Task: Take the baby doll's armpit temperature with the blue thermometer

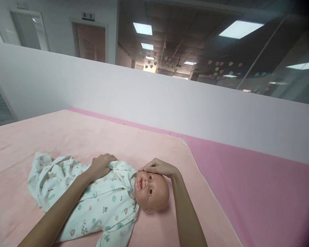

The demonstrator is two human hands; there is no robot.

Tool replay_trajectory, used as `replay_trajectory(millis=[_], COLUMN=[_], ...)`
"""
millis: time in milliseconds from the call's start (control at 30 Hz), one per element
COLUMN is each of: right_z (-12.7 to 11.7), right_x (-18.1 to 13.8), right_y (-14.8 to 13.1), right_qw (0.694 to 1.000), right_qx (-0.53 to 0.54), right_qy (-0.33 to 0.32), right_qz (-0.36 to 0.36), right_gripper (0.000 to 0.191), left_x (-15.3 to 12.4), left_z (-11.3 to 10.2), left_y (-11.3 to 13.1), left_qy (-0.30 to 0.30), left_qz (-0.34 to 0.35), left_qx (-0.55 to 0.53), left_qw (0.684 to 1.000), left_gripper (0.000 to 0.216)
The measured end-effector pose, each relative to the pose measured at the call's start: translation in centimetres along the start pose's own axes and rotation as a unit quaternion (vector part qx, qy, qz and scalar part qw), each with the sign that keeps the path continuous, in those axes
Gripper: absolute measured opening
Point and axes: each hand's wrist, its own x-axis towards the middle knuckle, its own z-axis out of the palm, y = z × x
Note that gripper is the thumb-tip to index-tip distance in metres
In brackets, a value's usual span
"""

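A bald baby doll (154,195) lies on its back, its head to the right. It wears a white gown (100,209) with small green, pink and brown prints. My left hand (103,166) is curled over the doll's far arm and sleeve; a bit of the doll's hand shows beside my wrist. Along the far side of the doll's head rests my right hand (161,167), its fingers stretched toward the cheek and its palm against the head. The fingertips of my left hand are partly hidden behind the sleeve. The gown's lower end is bunched at the left.
A peach blanket (74,132) lies under the doll, over a pink mat (260,185). A low white wall (154,99) runs along the far side. Beyond are a door (91,44) and a glass pane with heart stickers (216,65).
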Motion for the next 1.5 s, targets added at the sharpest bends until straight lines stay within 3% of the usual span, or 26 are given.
replay_trajectory(millis=[133,333,567,833,1067,1333,1500], right_z=[-0.1,-0.2,-0.2,0.1,0.3,0.4,0.3], right_x=[0.1,0.2,0.0,-0.1,-0.4,-0.3,-0.1], right_y=[0.1,0.1,-0.1,-0.9,-1.4,-1.3,-0.7], right_qw=[1.000,0.995,1.000,0.997,0.999,0.995,0.996], right_qx=[-0.002,0.005,-0.016,0.000,-0.040,-0.070,-0.085], right_qy=[-0.003,0.091,0.010,0.075,0.004,0.070,0.036], right_qz=[0.002,-0.033,-0.006,-0.019,-0.004,-0.011,-0.007], right_gripper=[0.052,0.051,0.049,0.053,0.045,0.051,0.047], left_x=[0.1,0.3,0.2,0.3,0.1,0.1,0.0], left_z=[0.1,0.3,0.1,0.2,0.0,-0.1,0.1], left_y=[0.0,0.0,0.3,0.3,0.4,0.5,0.6], left_qy=[0.000,0.000,0.006,-0.005,0.000,-0.002,0.007], left_qz=[0.004,0.000,0.001,-0.013,-0.008,-0.008,-0.024], left_qx=[0.000,0.001,-0.005,-0.001,-0.010,-0.016,-0.004], left_qw=[1.000,1.000,1.000,1.000,1.000,1.000,1.000], left_gripper=[0.045,0.045,0.049,0.047,0.050,0.051,0.056])
